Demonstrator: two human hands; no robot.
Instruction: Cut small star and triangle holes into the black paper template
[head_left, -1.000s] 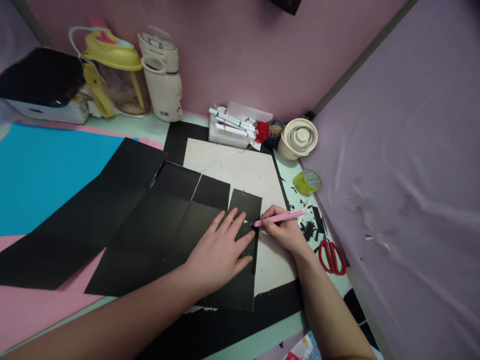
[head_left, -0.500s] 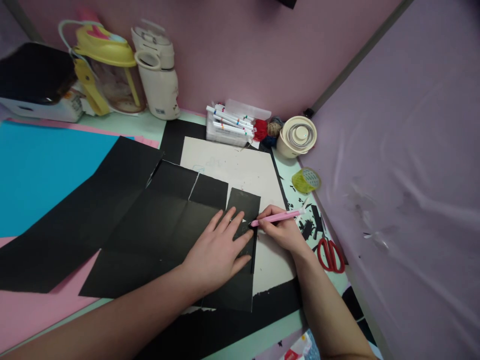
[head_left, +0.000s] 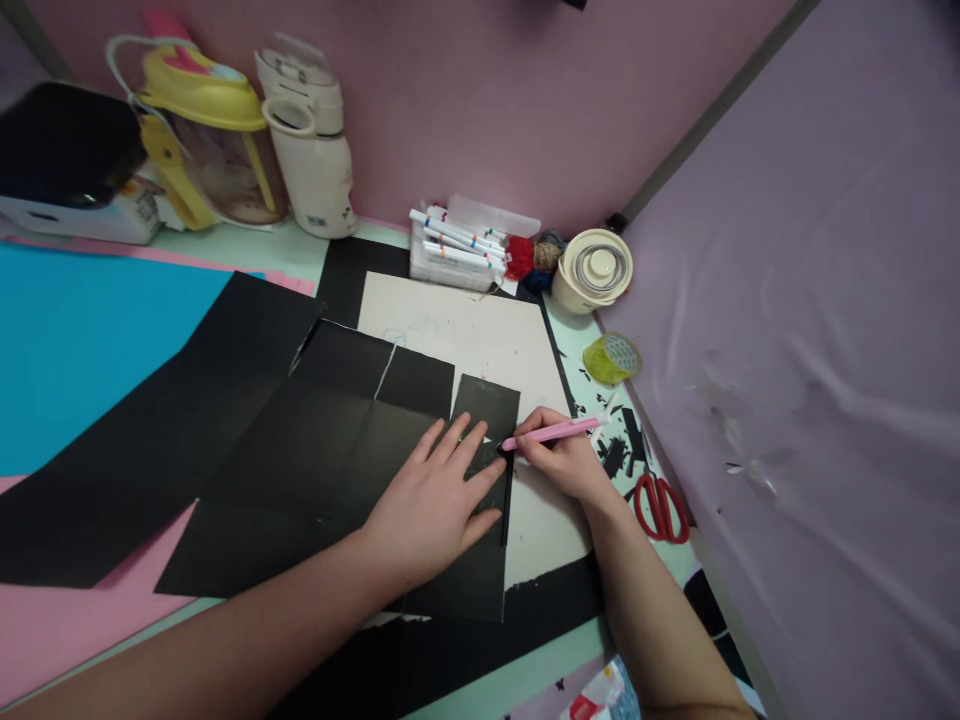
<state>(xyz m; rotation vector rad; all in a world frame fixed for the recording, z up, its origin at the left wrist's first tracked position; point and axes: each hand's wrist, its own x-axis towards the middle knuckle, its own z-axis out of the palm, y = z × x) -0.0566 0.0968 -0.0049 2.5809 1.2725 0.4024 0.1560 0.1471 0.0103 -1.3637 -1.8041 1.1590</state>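
Black paper sheet [head_left: 285, 460] with slits and cut-out flaps along its far edge lies over a pale board [head_left: 480, 325]. My left hand [head_left: 431, 505] rests flat on the sheet, fingers spread, holding nothing. Between the thumb and fingers of my right hand [head_left: 555, 455] is a slim pink pen-shaped tool [head_left: 555, 432] with a whitish back end. Its dark tip touches the right edge of the paper, just beyond my left fingertips; whether it is a blade or a nib is too small to tell. A narrow dark strip [head_left: 508, 510] runs along that edge.
Red-handled scissors [head_left: 660, 508] and black paper scraps [head_left: 615, 458] lie at the right, near a roll of yellow tape [head_left: 611, 358]. A box of markers [head_left: 457, 255], a cream round container [head_left: 592, 270], a white bottle [head_left: 311, 160] and a yellow-lidded jug [head_left: 214, 140] stand along the wall.
The view has shifted very slightly. Both hands, the pink tool and the black paper stay in practically the same places.
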